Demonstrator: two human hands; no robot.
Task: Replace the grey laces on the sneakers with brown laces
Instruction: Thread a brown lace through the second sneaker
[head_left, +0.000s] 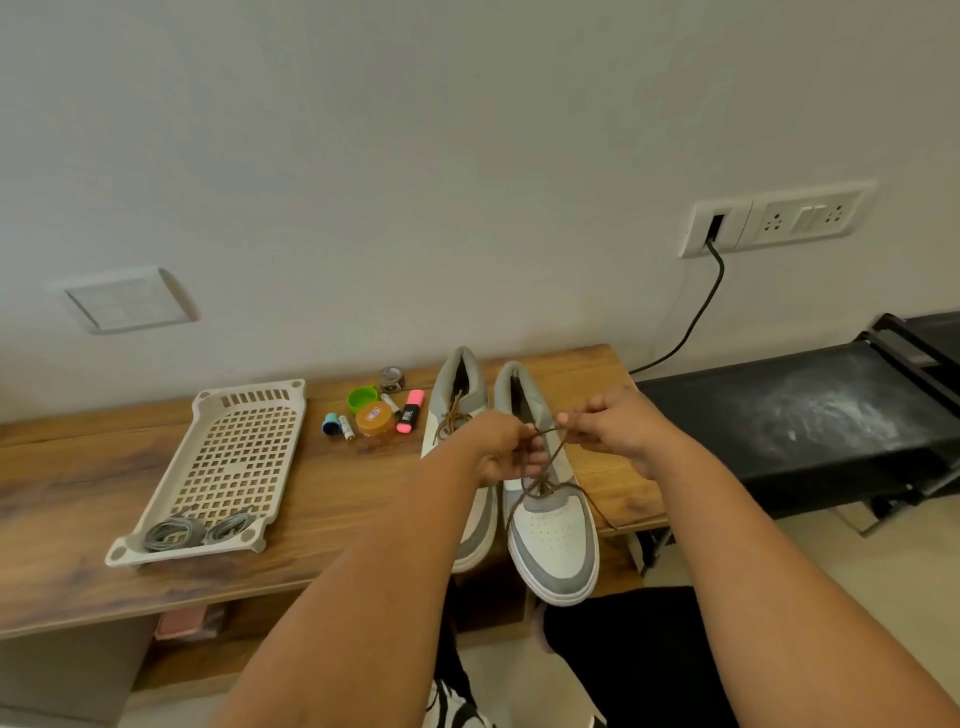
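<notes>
**Brown lace being tied on the right-hand sneaker**

Both hands work above the nearer sneaker (553, 540), whose toe overhangs the wooden bench (78, 519). The left hand (501, 449) pinches a strand of the brown lace (545, 470); the right hand (618, 431) pinches the other strand. The second sneaker (457, 410) beside it already carries a brown lace. Two grey laces (195, 530) lie coiled in the perforated tray (228, 457).
</notes>
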